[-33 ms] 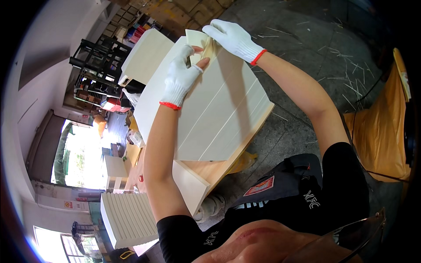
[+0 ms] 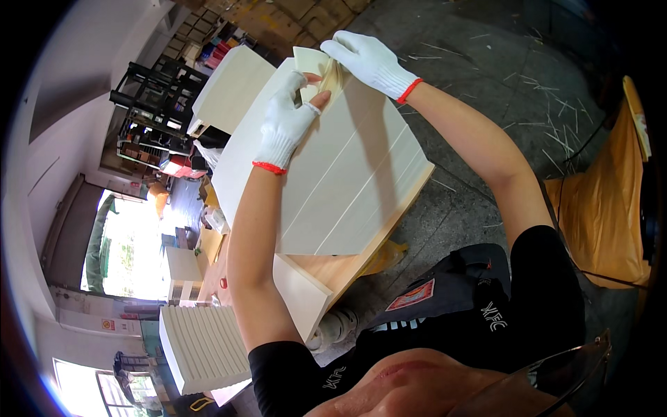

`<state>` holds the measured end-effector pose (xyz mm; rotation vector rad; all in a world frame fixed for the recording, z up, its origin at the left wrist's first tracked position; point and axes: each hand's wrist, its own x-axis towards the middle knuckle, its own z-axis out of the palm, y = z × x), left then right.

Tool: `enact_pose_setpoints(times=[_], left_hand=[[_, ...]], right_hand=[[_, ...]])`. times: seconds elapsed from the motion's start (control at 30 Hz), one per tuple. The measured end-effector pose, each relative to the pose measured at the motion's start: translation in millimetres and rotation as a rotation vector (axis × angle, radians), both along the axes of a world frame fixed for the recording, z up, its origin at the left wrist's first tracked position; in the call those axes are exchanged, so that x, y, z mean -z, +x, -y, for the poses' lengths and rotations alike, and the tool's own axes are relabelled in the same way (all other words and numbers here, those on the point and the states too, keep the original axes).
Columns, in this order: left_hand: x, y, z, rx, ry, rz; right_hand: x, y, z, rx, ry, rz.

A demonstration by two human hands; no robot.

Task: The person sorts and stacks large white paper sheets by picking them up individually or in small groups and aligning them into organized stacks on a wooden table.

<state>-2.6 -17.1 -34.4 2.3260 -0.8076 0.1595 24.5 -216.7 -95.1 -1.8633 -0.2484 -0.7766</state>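
Observation:
White panels (image 2: 347, 167) lie stacked in front of me, with narrow seams between them. At their far end a pale yellow, glossy strip of folded material (image 2: 333, 80) rises beside a small cream flap (image 2: 308, 60). My left hand (image 2: 288, 118), in a white glove with a red cuff and bare thumb and fingertip, is beside the strip, thumb and index finger apart. My right hand (image 2: 368, 64), fully gloved in white, bends over the strip's upper end, fingers closed there. Its fingertips are partly hidden, and the strip's exact kind cannot be made out.
Beneath the panels is a wooden tabletop (image 2: 326, 270). Ribbed white pieces (image 2: 205, 347) are stacked at lower left, and another pale stack (image 2: 233, 87) stands at far left. Thin offcuts litter the grey floor (image 2: 472, 132). An orange-brown bag (image 2: 601, 215) and a black cable are at right.

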Motion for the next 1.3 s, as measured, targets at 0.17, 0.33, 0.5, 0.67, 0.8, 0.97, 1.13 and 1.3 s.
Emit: enact_pose_setpoints(times=[0.17,0.33,0.5,0.67,0.8,0.97,1.13,1.3], left_hand=[[-0.9,1.3,0.5,-0.033,-0.014,-0.057],[-0.1,-0.7,-1.3,0.047,-0.050,0.019],[3.3,6.4,-3.5,0.053,-0.027,0.175],[1.8,2.5,0.7,-0.017,0.092,0.091],[1.7,3.1,-0.6,-0.032,0.066,0.081],[0.0,-1.2,1.9,0.001,-0.013,0.051],[1.9,1.8,-1.1,-0.023,0.033,0.161],[0.0,-0.1,4.6,-0.028,0.056,0.047]], right_hand=[[-1.2,-1.3,0.0,0.009,0.005,-0.023],[-5.9,-8.4,-1.1,0.009,0.018,-0.026],[-7.1,-8.6,-2.1,0.027,-0.012,-0.012],[-4.4,-7.7,-0.6,0.015,0.001,0.009],[-5.6,-8.4,-1.8,0.016,0.002,-0.005],[-9.2,-11.9,-1.4,0.003,0.030,-0.047],[-10.4,-12.7,-1.9,0.016,-0.004,-0.052],[-2.4,-5.5,-1.7,0.019,0.018,-0.019]])
